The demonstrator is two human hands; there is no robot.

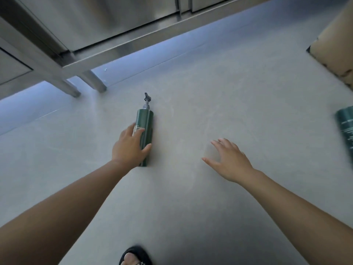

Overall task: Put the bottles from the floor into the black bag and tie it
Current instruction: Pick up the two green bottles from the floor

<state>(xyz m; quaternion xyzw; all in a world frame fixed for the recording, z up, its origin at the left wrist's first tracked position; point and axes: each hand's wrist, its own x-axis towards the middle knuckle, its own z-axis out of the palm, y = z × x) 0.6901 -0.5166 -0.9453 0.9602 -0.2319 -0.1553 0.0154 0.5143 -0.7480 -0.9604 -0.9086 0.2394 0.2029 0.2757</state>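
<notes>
Left hand (129, 145) wraps its fingers and thumb around the lower body of a green pump bottle (145, 129) lying on the grey floor (191, 207), pump pointing away. Right hand (228, 159) hovers over bare floor, fingers spread, holding nothing. Second green bottle (346, 129) lies at the right edge, cropped.

Matt smooth floor (210, 104); brushed metal cabinet (107, 22); satin green bottle (145, 123); brown cardboard box (336, 44).
</notes>
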